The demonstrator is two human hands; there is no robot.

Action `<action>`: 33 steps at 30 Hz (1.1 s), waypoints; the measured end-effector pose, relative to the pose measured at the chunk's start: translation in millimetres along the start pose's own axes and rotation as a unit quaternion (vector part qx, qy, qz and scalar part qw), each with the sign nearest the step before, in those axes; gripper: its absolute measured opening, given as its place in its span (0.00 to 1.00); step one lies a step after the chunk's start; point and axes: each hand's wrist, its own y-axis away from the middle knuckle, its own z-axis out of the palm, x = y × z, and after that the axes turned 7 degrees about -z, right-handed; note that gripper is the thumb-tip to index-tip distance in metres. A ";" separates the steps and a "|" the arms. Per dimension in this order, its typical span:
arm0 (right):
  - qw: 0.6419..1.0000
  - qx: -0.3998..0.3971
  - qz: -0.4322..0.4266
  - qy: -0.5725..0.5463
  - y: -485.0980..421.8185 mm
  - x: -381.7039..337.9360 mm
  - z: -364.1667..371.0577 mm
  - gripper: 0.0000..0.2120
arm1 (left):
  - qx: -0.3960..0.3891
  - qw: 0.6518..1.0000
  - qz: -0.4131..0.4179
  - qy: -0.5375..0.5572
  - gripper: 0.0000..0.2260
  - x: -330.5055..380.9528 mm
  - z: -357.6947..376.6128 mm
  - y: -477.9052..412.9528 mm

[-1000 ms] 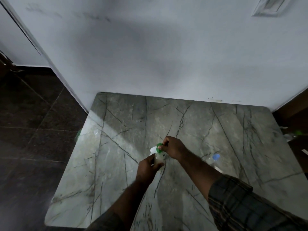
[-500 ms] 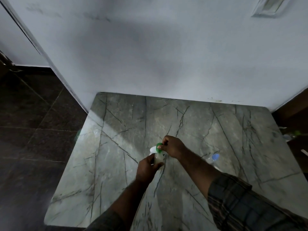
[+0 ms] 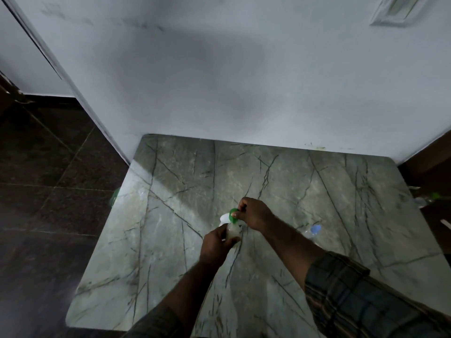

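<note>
While I look down from the head camera, my left hand (image 3: pixel 214 245) is curled round a small pale bottle (image 3: pixel 233 232), holding it upright just above the middle of the marble table (image 3: pixel 170 240). My right hand (image 3: pixel 252 213) sits over the bottle's top, thumb and fingertips pinching the green cap (image 3: pixel 233 212), which is at the bottle's mouth; I cannot tell whether it is seated on the neck or lifted off. A white patch (image 3: pixel 223 218) shows just left of the cap, touching the bottle's shoulder, but it is too blurred to say what it is. If the bottle has a label or brand, it is too small and dim to read.

To the right of my right forearm, near it on the tabletop, lies a blue cap (image 3: pixel 315 229) beside something clear and hard to make out. A green blur (image 3: pixel 114 196) sits at the table's left edge. The table's far edge touches the pale wall (image 3: pixel 219 81), and dark floor tiles (image 3: pixel 48 191) run along the left. My checked sleeve (image 3: pixel 366 301) fills the near right corner.
</note>
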 end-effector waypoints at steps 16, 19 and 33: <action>1.000 -0.001 -0.016 0.006 -4.2 0.3 -5.3 0.14 | 0.004 1.000 -0.001 0.008 0.18 2.2 -1.5 2.4; 1.000 0.002 -0.015 0.011 -3.0 1.0 -4.0 0.14 | 0.005 1.000 0.000 0.008 0.18 4.3 -1.6 2.6; 1.000 -0.002 -0.011 0.010 -0.5 2.7 -1.1 0.15 | 0.000 1.000 0.002 0.005 0.18 3.9 -1.2 2.0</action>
